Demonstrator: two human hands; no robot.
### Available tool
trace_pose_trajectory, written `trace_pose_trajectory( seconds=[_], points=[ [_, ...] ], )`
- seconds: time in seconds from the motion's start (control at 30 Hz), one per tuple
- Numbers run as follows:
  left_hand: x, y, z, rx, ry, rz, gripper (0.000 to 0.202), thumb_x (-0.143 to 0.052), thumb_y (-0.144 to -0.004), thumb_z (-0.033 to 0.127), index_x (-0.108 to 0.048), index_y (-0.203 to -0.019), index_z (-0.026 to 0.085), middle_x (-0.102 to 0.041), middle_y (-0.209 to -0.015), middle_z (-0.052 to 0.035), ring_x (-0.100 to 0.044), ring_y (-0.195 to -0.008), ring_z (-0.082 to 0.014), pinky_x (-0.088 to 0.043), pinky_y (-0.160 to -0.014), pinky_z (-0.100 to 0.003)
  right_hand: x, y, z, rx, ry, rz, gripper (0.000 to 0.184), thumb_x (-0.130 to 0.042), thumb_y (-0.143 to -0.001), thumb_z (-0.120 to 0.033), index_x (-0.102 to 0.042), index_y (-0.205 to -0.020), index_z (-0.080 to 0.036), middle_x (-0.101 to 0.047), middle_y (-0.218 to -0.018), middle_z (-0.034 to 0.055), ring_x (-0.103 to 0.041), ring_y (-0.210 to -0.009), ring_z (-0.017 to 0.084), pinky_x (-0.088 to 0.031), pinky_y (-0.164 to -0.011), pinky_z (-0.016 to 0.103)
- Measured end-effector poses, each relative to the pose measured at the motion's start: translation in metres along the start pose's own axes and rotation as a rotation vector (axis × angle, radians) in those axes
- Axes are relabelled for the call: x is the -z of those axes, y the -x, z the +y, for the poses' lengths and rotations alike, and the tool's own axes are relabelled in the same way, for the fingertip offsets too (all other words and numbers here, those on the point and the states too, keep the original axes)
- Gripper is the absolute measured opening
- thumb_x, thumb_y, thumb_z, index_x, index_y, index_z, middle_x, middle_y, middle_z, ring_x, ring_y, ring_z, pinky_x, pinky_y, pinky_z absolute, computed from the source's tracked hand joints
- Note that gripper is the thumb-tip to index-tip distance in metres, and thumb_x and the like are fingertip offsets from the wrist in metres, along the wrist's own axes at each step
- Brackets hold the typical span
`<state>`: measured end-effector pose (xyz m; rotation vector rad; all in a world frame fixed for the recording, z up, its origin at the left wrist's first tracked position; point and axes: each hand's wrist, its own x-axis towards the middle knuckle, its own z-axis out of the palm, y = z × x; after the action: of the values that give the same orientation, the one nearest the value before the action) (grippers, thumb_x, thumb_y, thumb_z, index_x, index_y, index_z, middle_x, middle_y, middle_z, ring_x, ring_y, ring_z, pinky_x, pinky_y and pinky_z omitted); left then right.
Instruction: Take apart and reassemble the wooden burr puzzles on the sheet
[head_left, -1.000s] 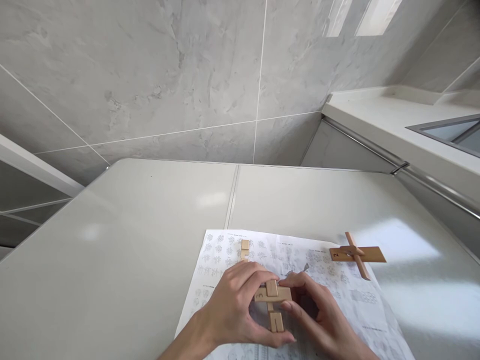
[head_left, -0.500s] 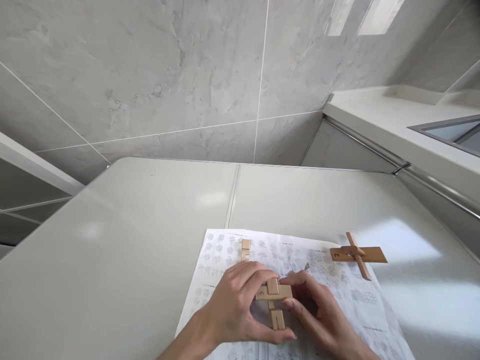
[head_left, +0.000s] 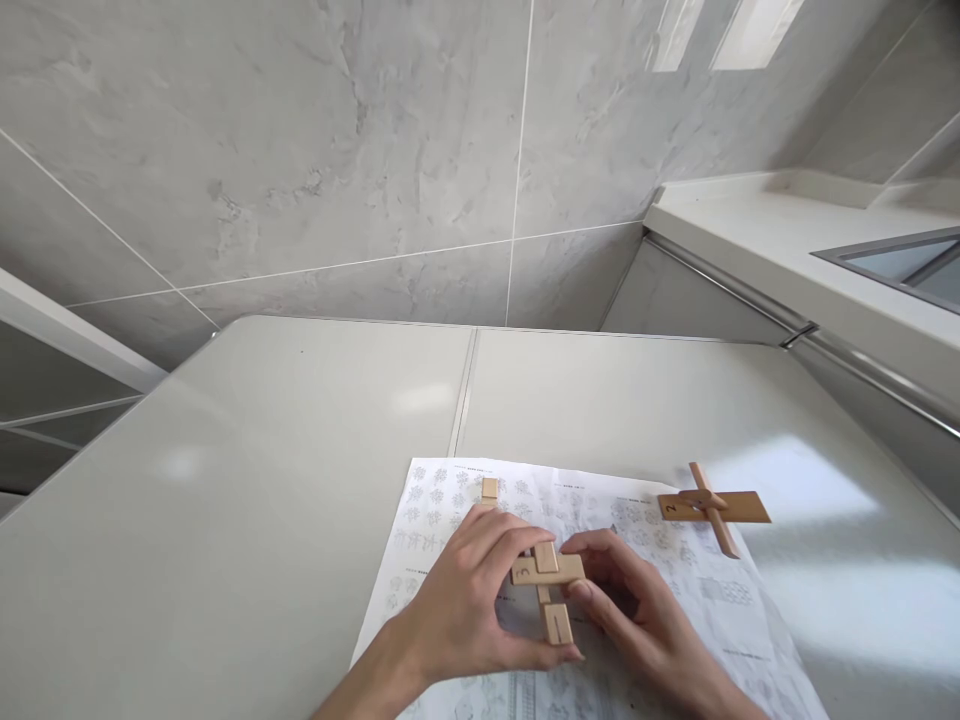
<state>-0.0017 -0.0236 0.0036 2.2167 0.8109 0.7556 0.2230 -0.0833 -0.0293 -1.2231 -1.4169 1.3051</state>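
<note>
Both hands grip a small cross of interlocked wooden puzzle bars just above a printed instruction sheet. My left hand pinches its left side with thumb underneath and fingers on top. My right hand closes on its right side. One bar of the cross shows a number mark. A single short wooden bar lies on the sheet behind my left fingers, partly hidden by them.
A second wooden cross marked 2 lies at the sheet's right edge on the pale grey table. Grey tiled wall stands behind. A white counter with a metal rail runs along the right.
The hands have turned the wooden cross slightly and lifted it a little; its lower bar now tilts towards the right. The other pieces have stayed put.
</note>
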Motion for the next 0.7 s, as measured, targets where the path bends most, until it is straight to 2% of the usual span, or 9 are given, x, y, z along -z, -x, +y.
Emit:
trace_pose_trajectory(
  seconds=[0.1,0.17,0.23,0.3,0.37,0.43,0.57,0.7],
  points=[
    [0.002,-0.001,-0.001,0.072,0.005,0.082,0.072,-0.089,-0.08,0.069,-0.064,-0.13,0.025,-0.076,-0.113,-0.0078,-0.069,-0.107,-0.0307,-0.049,-0.114,-0.057,-0.001,-0.002,-0.002,0.008,-0.048,0.022,0.032,-0.055,-0.112,-0.055,-0.061,-0.127,-0.027,-0.07,-0.088,0.0018,-0.06,-0.067,0.018,-0.048,-0.06,0.029],
    [0.005,-0.003,-0.002,0.158,0.029,0.164,0.069,-0.091,-0.078,0.065,-0.066,-0.128,0.025,-0.076,-0.113,-0.0069,-0.068,-0.113,-0.0325,-0.04,-0.122,-0.062,-0.002,-0.002,-0.002,0.01,-0.04,0.015,0.03,-0.055,-0.113,-0.053,-0.061,-0.126,-0.027,-0.068,-0.087,0.0009,-0.058,-0.064,0.017,-0.047,-0.059,0.028],
    [0.008,-0.006,0.0,0.282,0.095,0.221,0.06,-0.092,-0.08,0.06,-0.067,-0.123,0.026,-0.076,-0.117,-0.0072,-0.068,-0.116,-0.0335,-0.045,-0.118,-0.06,-0.002,-0.002,-0.001,0.011,0.005,-0.004,0.026,-0.054,-0.113,-0.05,-0.063,-0.12,-0.027,-0.068,-0.083,0.0006,-0.058,-0.065,0.017,-0.046,-0.059,0.028],
    [0.011,-0.008,0.002,0.4,0.18,0.242,0.052,-0.09,-0.082,0.052,-0.068,-0.122,0.027,-0.075,-0.124,-0.008,-0.068,-0.118,-0.0334,-0.054,-0.106,-0.052,-0.001,-0.002,-0.001,0.014,0.055,-0.025,0.024,-0.053,-0.114,-0.047,-0.064,-0.115,-0.026,-0.069,-0.079,0.0005,-0.06,-0.066,0.018,-0.044,-0.059,0.029],
    [0.013,-0.011,0.005,0.471,0.253,0.225,0.047,-0.089,-0.083,0.045,-0.069,-0.121,0.027,-0.074,-0.127,-0.0074,-0.07,-0.117,-0.0317,-0.057,-0.099,-0.046,-0.001,-0.001,-0.001,0.017,0.088,-0.036,0.025,-0.051,-0.115,-0.046,-0.064,-0.111,-0.025,-0.069,-0.077,0.0006,-0.06,-0.065,0.018,-0.044,-0.058,0.029],
    [0.014,-0.012,0.008,0.496,0.3,0.174,0.048,-0.09,-0.081,0.041,-0.07,-0.121,0.027,-0.074,-0.123,-0.0061,-0.071,-0.113,-0.0301,-0.057,-0.097,-0.044,-0.001,-0.002,-0.001,0.025,0.108,-0.032,0.025,-0.05,-0.115,-0.044,-0.065,-0.109,-0.025,-0.069,-0.076,0.0005,-0.06,-0.064,0.018,-0.044,-0.058,0.029],
    [0.012,-0.012,0.01,0.494,0.387,0.008,0.053,-0.096,-0.074,0.045,-0.072,-0.117,0.026,-0.075,-0.112,-0.0043,-0.07,-0.101,-0.0276,-0.056,-0.093,-0.042,-0.002,-0.003,0.0,0.07,0.15,0.021,0.025,-0.05,-0.115,-0.04,-0.065,-0.102,-0.025,-0.07,-0.08,0.0006,-0.063,-0.066,0.018,-0.047,-0.06,0.029],
    [0.014,-0.01,0.009,0.495,0.585,-0.055,0.053,-0.094,-0.077,0.048,-0.073,-0.121,0.027,-0.075,-0.12,-0.0052,-0.069,-0.109,-0.0281,-0.055,-0.099,-0.041,-0.003,-0.005,0.004,0.138,0.238,0.119,0.015,-0.053,-0.113,-0.032,-0.064,-0.104,-0.026,-0.067,-0.083,0.0004,-0.062,-0.068,0.018,-0.051,-0.06,0.029]
  ],
)
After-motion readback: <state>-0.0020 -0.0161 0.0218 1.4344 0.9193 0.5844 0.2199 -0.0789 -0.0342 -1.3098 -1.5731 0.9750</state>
